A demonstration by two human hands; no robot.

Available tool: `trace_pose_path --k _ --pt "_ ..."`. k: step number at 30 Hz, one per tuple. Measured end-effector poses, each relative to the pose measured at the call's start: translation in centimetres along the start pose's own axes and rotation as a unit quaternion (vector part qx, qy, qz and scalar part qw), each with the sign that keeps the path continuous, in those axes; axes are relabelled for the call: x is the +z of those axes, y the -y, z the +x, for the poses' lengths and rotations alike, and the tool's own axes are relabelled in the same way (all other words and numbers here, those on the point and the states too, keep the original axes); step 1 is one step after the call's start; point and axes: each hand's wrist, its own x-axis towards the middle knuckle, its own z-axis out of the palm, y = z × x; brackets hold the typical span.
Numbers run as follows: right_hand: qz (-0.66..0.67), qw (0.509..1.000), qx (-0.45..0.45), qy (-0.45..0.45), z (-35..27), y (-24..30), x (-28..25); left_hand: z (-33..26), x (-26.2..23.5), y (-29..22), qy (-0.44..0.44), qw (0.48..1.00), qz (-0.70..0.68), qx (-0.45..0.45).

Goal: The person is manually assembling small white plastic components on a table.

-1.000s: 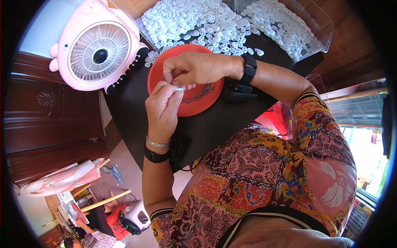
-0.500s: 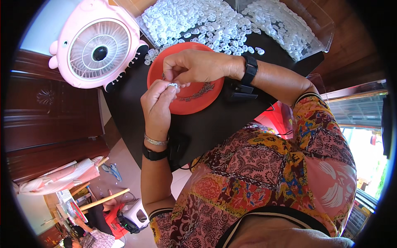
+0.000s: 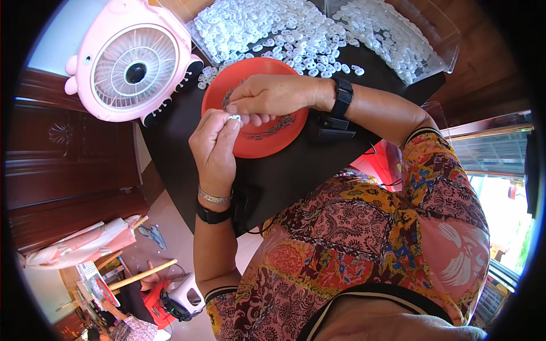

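Both hands met over the round orange plastic plate (image 3: 273, 142): the left hand (image 3: 215, 145) pinched a small white plastic piece (image 3: 234, 118), the right hand (image 3: 273, 95) touching it. Far behind, clear plastic trays (image 3: 438, 42) held heaps of white pieces (image 3: 273, 28).

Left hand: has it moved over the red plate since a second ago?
Yes, slightly. The left hand, pinching a small white piece, has drifted toward the plate's left rim and away from its centre.
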Motion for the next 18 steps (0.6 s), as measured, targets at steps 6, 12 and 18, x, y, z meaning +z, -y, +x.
trace_pose_path --k 6,12,18 --pt "-0.023 0.999 -0.046 0.004 -0.09 0.04 -0.10 -0.18 0.18 0.26 -0.007 0.997 0.055 0.045" --pt "-0.042 0.995 -0.091 -0.008 -0.05 -0.37 -0.17 0.02 -0.11 0.27 0.003 0.999 -0.015 -0.030" --pt "-0.016 0.998 -0.065 -0.001 -0.13 -0.31 -0.22 0.00 -0.14 0.17 -0.002 0.996 -0.057 -0.072"
